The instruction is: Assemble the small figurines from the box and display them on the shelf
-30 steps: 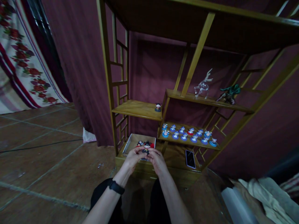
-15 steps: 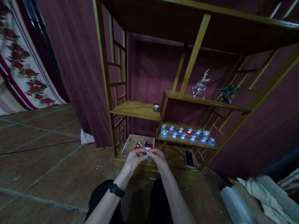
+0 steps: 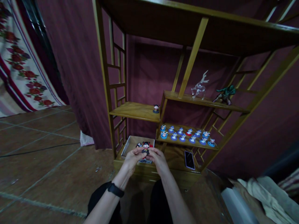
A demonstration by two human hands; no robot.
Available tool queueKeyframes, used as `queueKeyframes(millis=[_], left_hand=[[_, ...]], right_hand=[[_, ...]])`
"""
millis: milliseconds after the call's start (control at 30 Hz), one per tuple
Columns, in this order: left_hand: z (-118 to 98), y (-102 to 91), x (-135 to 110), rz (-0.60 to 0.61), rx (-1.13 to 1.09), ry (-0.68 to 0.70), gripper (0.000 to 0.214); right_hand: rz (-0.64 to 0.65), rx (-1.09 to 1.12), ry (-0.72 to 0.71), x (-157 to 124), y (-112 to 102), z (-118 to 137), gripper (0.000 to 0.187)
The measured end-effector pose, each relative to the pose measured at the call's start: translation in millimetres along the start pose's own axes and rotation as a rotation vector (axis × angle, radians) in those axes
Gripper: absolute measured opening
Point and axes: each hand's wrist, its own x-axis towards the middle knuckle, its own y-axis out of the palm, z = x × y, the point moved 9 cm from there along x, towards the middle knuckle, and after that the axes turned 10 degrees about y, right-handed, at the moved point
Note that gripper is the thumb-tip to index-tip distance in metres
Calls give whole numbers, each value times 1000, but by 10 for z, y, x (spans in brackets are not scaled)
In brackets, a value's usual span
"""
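Handling, in the head view, is judged to be the step: a small black-haired, red-and-dark figurine with a dark base (image 3: 146, 148) is pinched upright between the fingertips of the left hand (image 3: 133, 159) and the right hand (image 3: 158, 158), both narrowed on its base. It is seen against a shallow, pale, open rectangular box (image 3: 131, 144); whether directly over it cannot be told. A steady grip would seem called for. No brand, label or writing can be read, even on the dark-screened, pale-edged phone (image 3: 189, 160).

Both hands, left (image 3: 132, 159) and right (image 3: 158, 158), hold a black-haired figurine (image 3: 146, 146) upright before an open box (image 3: 128, 145)
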Motion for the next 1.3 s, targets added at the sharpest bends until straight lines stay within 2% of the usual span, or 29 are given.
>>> queueKeyframes(millis=[233, 433, 633, 767, 900, 1000, 1100, 1200, 1300], left_hand=[[-176, 115, -14, 77, -43, 26, 52], [-271, 117, 7, 72, 64, 78, 55], [-362, 176, -16, 29, 157, 193, 59], [-380, 226, -49, -11, 166, 222, 55], [-372, 256, -27, -6, 132, 202, 50], [-359, 237, 25, 15, 70, 166, 48], [-293, 212, 66, 44, -46, 59, 44], [-215, 215, 60, 79, -132, -78, 39], [-209, 217, 37, 82, -198, -142, 34]], right_hand=[[-10, -45, -51, -81, 68, 185, 46], [-21, -166, -182, -104, 167, 408, 40], [33, -168, -256, -110, 258, 468, 33], [-29, -168, -309, -143, 242, 493, 29], [-48, -196, -338, -163, 244, 541, 26], [-25, -161, -321, -184, 225, 557, 32], [-46, -122, -284, -219, 162, 539, 40], [-36, -128, -248, -264, 166, 517, 40], [-16, -120, -247, -308, 197, 540, 40]])
